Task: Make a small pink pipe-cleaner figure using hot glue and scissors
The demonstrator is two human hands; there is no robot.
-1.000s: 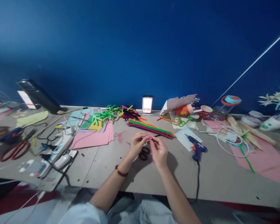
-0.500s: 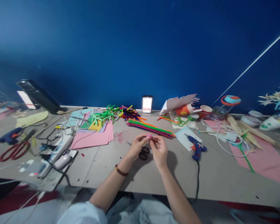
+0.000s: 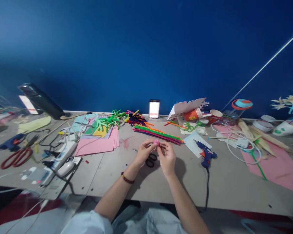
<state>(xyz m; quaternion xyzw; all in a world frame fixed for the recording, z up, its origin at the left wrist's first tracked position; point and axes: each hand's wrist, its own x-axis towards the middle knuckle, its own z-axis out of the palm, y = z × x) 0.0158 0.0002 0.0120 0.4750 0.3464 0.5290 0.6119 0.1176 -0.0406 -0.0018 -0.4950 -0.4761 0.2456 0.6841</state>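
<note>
Between the fingertips of both hands is a small pink fuzzy piece (image 3: 156, 142), which looks like a curled pipe cleaner. My left hand (image 3: 144, 152) pinches it from the left, with a beaded bracelet on that wrist. From the other side my right hand (image 3: 167, 157) grips it with thumb and fingers. Below the hands, black-handled scissors (image 3: 150, 161) lie on the table (image 3: 107, 182), their blades partly hidden by my left hand. Just beyond my fingers rests a bundle of straight coloured pipe cleaners (image 3: 158, 134).
On the right a blue glue gun (image 3: 207, 154) lies by a pale blue sheet (image 3: 191, 143). Pink paper (image 3: 97, 144), a power strip (image 3: 61, 159) and red-handled scissors (image 3: 16, 157) lie left. A phone (image 3: 154, 109) stands against the blue wall; paper cups (image 3: 194, 114) lie back right.
Both hands keep their hold on the pink piece, with barely any finger movement. The view has shifted very slightly.
</note>
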